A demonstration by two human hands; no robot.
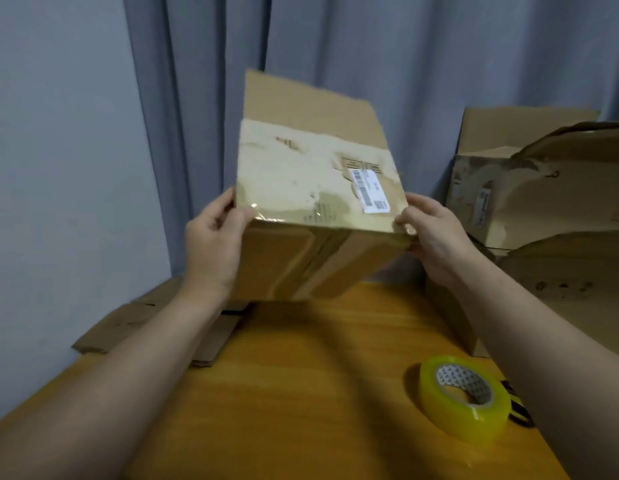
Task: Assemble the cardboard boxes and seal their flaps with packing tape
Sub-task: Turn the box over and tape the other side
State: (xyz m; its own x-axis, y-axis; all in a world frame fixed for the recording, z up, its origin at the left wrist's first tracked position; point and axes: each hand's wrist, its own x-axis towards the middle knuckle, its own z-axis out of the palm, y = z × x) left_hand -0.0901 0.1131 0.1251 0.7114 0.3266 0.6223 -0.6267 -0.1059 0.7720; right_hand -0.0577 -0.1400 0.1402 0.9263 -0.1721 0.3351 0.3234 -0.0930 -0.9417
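Observation:
I hold a worn cardboard box (311, 188) tilted in the air above the wooden table (284, 393). Its upper face carries torn pale tape patches and a white shipping label (369, 190). A flap sticks up at its far end. My left hand (212, 244) grips the box's near left corner, thumb on top. My right hand (433, 233) grips the near right corner in the same way. A roll of clear yellowish packing tape (464, 400) lies flat on the table at the lower right, beside my right forearm.
Two more worn cardboard boxes (543, 202) with open flaps stand at the right. Flattened cardboard (155, 323) lies at the table's far left edge. Black scissor handles (519, 414) show behind the tape roll. A grey curtain and wall close off the back.

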